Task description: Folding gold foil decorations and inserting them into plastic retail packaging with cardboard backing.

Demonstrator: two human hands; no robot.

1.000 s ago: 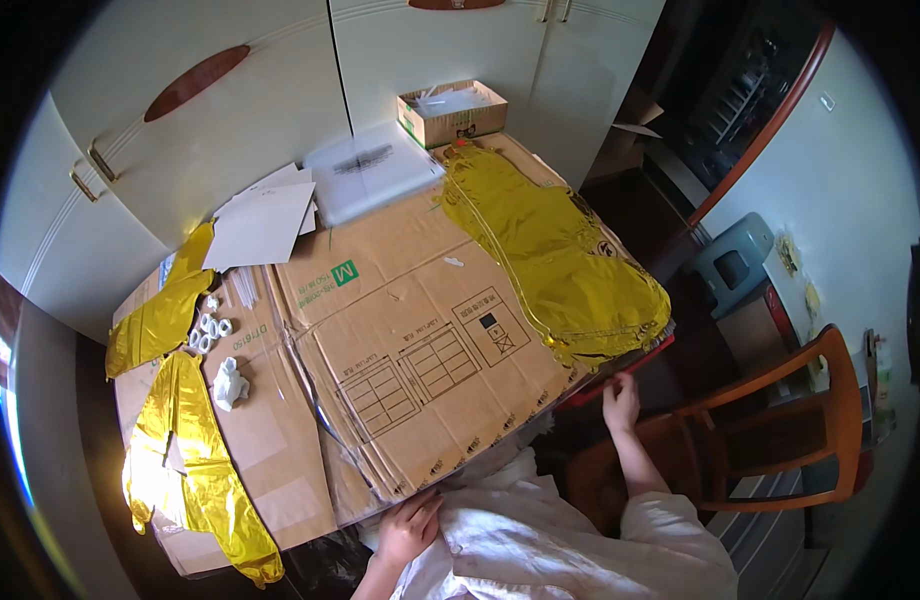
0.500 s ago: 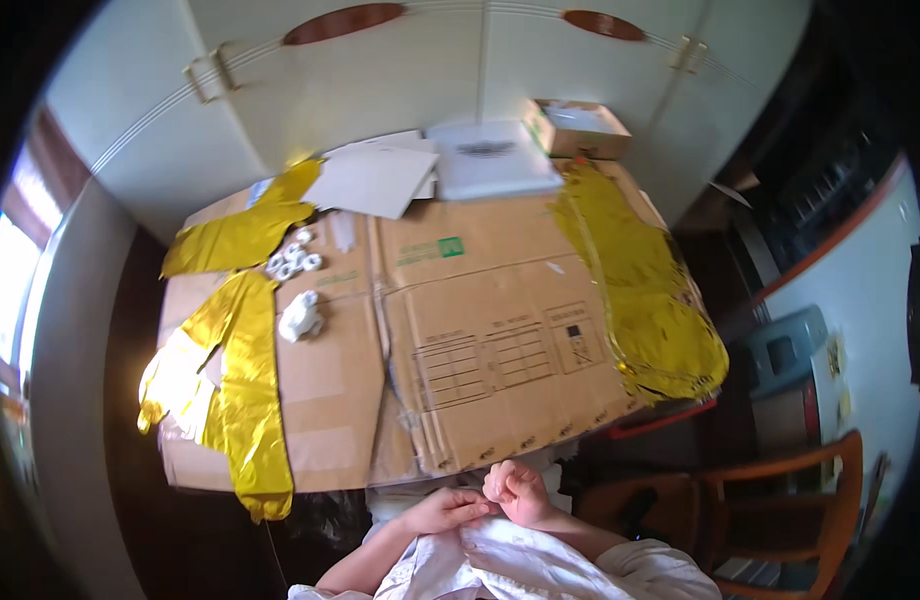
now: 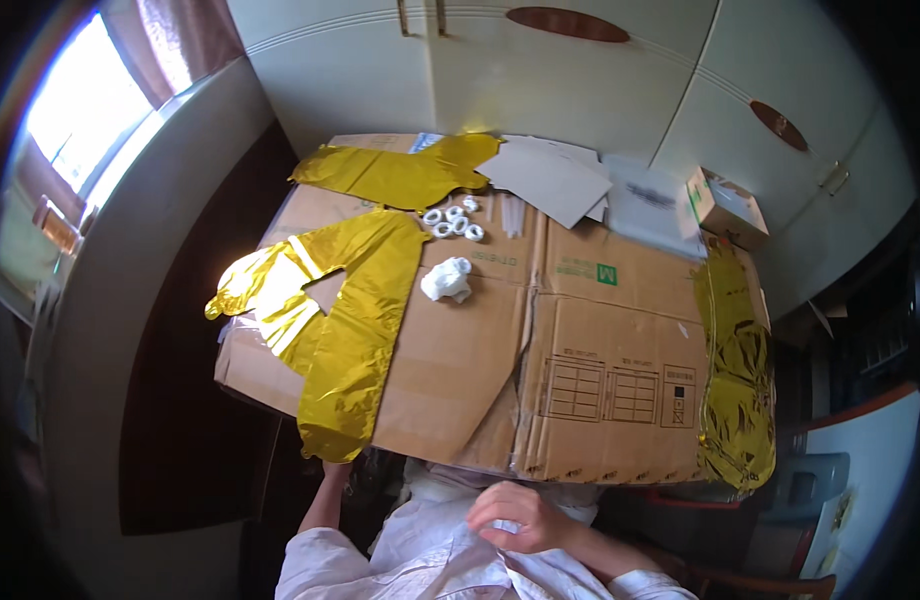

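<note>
My left hand [image 3: 337, 469] reaches to the table's front edge, at the lower end of a flat, shiny gold foil balloon [image 3: 355, 355]. The balloon and the edge cover its fingers, so their grip does not show. In front of my shirt, my right hand [image 3: 517, 516] is held with its fingers curled together. Whether anything is inside them is hidden. The balloon has an opening in its middle and lies at the table's left, its lower end just over the edge. A crumpled white bundle [image 3: 447, 280] lies to its right.
Several small white rolls [image 3: 450, 222] sit beyond the bundle. A second gold foil piece [image 3: 390, 172], grey-white sheets [image 3: 550, 178], a clear plastic sheet [image 3: 652, 205] and an open box [image 3: 728, 208] line the back. More gold foil [image 3: 735, 370] lies right. Flattened cardboard [image 3: 620, 330] covers the table.
My view has swung left. My left hand has left my right hand and gone forward-left to the balloon's lower end. My right hand stays before my shirt, its fist loosened somewhat.
</note>
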